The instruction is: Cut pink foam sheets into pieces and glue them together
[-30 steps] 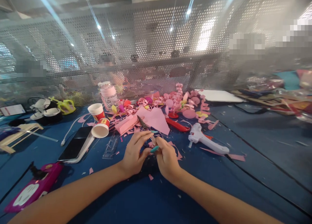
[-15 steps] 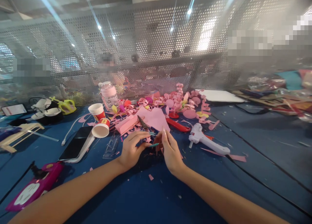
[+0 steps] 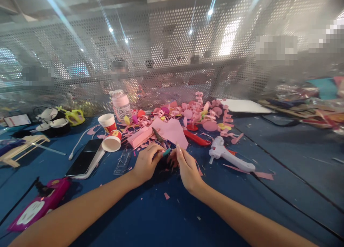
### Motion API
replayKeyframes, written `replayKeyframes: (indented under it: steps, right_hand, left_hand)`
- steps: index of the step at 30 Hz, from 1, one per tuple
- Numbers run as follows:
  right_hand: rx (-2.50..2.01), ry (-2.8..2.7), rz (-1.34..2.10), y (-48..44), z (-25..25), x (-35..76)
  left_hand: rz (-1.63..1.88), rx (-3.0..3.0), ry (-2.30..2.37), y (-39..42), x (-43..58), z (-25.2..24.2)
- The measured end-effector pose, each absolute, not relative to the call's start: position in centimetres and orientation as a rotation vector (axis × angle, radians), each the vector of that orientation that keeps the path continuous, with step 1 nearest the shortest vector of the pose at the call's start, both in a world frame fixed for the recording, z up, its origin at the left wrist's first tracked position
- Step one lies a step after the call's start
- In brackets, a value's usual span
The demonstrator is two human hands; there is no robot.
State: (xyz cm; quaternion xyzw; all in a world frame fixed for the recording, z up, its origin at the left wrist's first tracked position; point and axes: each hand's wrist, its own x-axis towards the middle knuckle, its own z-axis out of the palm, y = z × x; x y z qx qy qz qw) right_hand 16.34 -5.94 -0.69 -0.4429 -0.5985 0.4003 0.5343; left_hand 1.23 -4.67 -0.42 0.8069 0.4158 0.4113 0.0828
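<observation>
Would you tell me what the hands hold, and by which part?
Left hand pinches a small piece at fingertips, right hand touching; what it is cannot be told.

Left hand (image 3: 145, 164): a long teal nail (image 3: 166, 152) was seen at one fingertip.
Right hand (image 3: 188, 168): a long pale nail (image 3: 177, 147) was seen.
</observation>
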Motion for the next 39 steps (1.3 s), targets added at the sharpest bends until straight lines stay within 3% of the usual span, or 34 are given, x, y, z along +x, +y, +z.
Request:
replayKeyframes:
  steps: [3, 9, 16, 28, 39]
  right_hand:
    - [-1.134, -1.5, 0.863, -5.6, -0.6, 17.0]
    - [-1.176, -1.664, 0.518, -4.5, -0.5, 18.2]
    - [-1.182, -1.74, 0.491, -4.5, -0.5, 18.0]
    - [-1.071, -1.862, 0.271, -5.5, 0.0, 17.9]
    - [-1.04, -1.895, 0.331, -6.7, 0.3, 17.2]
  left_hand:
    - [1.232, 2.495, 1.296, -3.9, 0.7, -0.2]
    - [1.596, 2.469, 1.592, -1.1, -2.2, 2.8]
    - [1.018, 2.284, 2.087, 1.9, -6.3, 5.1]
    - [0.899, 2.177, 1.777, 3.7, -7.8, 3.8]
    - [0.582, 2.19, 1.422, 2.5, -6.8, 5.0]
